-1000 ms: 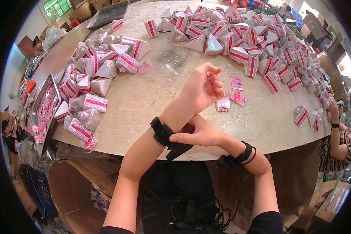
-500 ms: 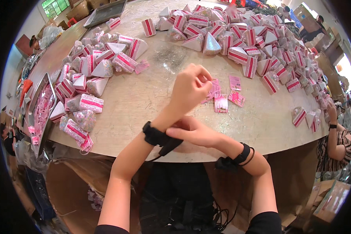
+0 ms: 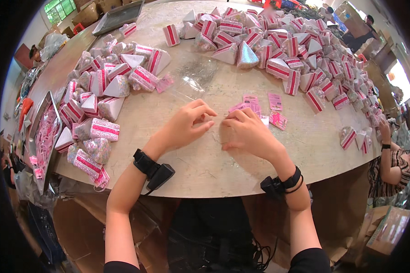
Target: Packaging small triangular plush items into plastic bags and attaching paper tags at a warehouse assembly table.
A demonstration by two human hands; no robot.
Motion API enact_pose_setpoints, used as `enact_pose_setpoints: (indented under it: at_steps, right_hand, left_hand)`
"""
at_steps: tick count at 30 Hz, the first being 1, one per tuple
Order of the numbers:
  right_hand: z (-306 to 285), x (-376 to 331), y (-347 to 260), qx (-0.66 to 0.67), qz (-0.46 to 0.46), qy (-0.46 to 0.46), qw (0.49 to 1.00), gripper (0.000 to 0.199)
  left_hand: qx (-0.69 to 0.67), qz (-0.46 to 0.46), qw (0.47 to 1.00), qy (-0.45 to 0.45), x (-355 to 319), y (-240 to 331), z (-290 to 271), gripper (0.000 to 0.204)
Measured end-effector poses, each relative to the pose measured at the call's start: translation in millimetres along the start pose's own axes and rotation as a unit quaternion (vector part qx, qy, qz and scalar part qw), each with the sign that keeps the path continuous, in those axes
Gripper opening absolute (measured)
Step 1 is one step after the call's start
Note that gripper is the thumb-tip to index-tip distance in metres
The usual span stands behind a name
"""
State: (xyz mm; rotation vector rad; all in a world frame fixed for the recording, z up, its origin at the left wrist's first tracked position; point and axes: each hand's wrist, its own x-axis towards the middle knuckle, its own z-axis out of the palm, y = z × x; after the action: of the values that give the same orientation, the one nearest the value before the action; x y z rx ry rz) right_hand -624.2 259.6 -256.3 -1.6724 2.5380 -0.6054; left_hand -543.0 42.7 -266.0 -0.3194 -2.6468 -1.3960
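Both my hands hover over the wooden table (image 3: 182, 175), close together but apart. My left hand (image 3: 180, 126) has its fingers loosely bent and the thumb apart from them, with nothing seen in it. Palm down, my right hand (image 3: 253, 135) has curved fingers and a separate thumb; no held thing shows. Just beyond the right hand lie pink printed cards (image 3: 251, 103), one partly hidden by that hand, with another pink card (image 3: 275, 102) and a patterned pink card (image 3: 278, 120) beside them. Black straps with small boxes circle my left wrist (image 3: 146, 164) and right wrist (image 3: 289, 181).
Glittery toy cake slices (image 3: 143, 78) are heaped at the left, and a larger heap of cake slices (image 3: 287, 63) spreads across the far right. A metal tray (image 3: 54, 143) holds pink strips at the left edge. Another person's arm (image 3: 388, 161) shows at the right.
My right hand has left the left wrist strap and moved up and right, beside the cards. My left hand has come down and left. The hands no longer cross.
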Motion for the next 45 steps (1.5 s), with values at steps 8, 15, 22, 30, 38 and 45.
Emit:
enact_pose_setpoints:
  at_steps: [8, 15, 22, 30, 38, 45]
  right_hand:
    - [17.3, 2.9, 3.3, 0.148, 0.010, 0.024, 0.989, 0.015]
    - [21.9, 4.5, -8.5, 0.125, 0.012, 0.050, 0.991, 0.011]
    - [26.4, 3.8, -7.9, 0.086, -0.018, 0.060, 0.994, 0.012]
    - [25.3, 4.8, -11.5, 0.186, 0.034, 0.110, 0.976, 0.011]
    - [30.7, 7.3, -7.1, 0.352, 0.084, 0.123, 0.924, 0.009]
    - [5.4, 13.0, 29.7, 0.408, 0.147, 0.258, 0.863, 0.019]
  left_hand:
    - [0.050, 0.095, 0.994, -0.028, -0.5, -12.1, 4.0, 0.022]
    - [0.043, 0.069, 0.996, -0.032, -0.3, -10.7, 7.0, 0.013]
    - [0.107, 0.120, 0.987, -0.003, -0.6, -10.3, 10.5, 0.012]
    - [0.093, 0.129, 0.987, -0.001, -3.2, 1.3, 11.6, 0.010]
    - [0.023, 0.076, 0.997, 0.014, -5.0, 5.9, 14.4, 0.013]
    - [-0.368, -0.148, 0.918, 0.022, -2.5, 13.6, 17.1, 0.014]
